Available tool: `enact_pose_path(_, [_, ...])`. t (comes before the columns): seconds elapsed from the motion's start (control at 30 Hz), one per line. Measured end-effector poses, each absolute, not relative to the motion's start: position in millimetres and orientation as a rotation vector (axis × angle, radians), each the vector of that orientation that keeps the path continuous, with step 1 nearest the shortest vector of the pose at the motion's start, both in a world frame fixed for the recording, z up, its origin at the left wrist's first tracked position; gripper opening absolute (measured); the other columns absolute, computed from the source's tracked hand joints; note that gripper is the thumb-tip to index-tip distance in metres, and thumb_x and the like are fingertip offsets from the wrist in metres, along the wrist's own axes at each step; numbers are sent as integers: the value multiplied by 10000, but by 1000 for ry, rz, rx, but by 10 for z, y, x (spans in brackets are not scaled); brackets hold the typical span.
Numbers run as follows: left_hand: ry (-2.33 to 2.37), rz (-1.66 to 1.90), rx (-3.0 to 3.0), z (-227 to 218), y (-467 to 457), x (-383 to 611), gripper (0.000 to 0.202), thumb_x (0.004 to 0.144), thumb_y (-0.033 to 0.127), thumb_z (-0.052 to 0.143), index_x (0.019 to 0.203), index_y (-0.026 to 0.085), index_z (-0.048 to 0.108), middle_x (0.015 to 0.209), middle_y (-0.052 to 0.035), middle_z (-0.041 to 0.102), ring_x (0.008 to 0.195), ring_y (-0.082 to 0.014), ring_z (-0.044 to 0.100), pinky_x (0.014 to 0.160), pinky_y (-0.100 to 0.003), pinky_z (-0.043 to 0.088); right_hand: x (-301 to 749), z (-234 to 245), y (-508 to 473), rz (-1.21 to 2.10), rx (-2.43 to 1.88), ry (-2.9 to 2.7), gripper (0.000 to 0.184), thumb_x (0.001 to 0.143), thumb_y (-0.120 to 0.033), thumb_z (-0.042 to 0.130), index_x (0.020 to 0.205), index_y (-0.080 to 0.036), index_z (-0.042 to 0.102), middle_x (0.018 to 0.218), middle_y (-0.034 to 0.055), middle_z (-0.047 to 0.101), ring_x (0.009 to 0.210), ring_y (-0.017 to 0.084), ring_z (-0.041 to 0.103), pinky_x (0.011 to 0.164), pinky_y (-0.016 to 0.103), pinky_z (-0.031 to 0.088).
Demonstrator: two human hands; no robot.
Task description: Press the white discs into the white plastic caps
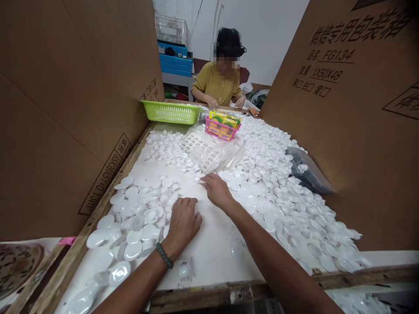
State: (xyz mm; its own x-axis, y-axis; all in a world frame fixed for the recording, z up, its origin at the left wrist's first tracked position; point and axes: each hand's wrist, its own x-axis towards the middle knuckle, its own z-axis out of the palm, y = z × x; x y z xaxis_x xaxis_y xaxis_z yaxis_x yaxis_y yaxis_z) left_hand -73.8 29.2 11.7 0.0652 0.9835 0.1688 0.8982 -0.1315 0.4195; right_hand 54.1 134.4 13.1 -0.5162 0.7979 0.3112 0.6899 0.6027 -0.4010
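Observation:
My left hand, with a green bead bracelet on its wrist, is closed with its fingers curled down. Something white shows by its thumb, but the fingers hide most of it. Beside it lies a loose pile of white plastic discs. Farther forward, my right hand pinches at a small white plastic piece just in front of the clear plastic bag. A single white round part rests on the table near my left wrist.
Small white parts cover the table's right side. Tall cardboard boxes stand along both sides. Toward the back are a green basket and a pink basket with yellow packets. Another person sits at the far end.

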Motion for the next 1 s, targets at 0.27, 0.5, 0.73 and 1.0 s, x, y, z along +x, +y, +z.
enact_pose_path(0.27, [1861, 649, 1985, 122, 502, -585, 248, 747, 206, 566, 977, 171, 480, 936, -70, 561, 914, -229, 453, 754, -322, 389, 365, -60, 1675, 341, -1229, -2442, 127, 820, -196, 567, 717, -170, 638, 840, 26, 552, 814, 148, 496, 639, 241, 365])
enact_pose_path(0.5, [1796, 758, 1951, -43, 512, -557, 242, 754, 203, 557, 969, 203, 446, 952, -41, 556, 889, -209, 459, 715, -302, 390, 786, 54, 1368, 472, -1366, -2389, 244, 817, -372, 571, 708, -167, 645, 795, 28, 558, 770, 138, 515, 704, 254, 388])
enact_pose_path(0.73, [1804, 778, 1954, -97, 516, -550, 218, 758, 215, 563, 949, 216, 456, 925, -33, 553, 900, -202, 469, 707, -287, 394, 980, 96, 1046, 241, -1404, -2353, 131, 814, -189, 561, 694, -169, 607, 905, 58, 575, 832, 171, 510, 682, 272, 417])
enact_pose_path(1.0, [1823, 760, 1958, -74, 506, -497, 184, 776, 205, 547, 937, 210, 459, 921, -33, 564, 898, -189, 490, 719, -285, 406, 987, -47, 897, 77, -1135, -2592, 263, 819, -15, 417, 730, -167, 612, 1013, 54, 584, 853, 151, 511, 675, 250, 432])
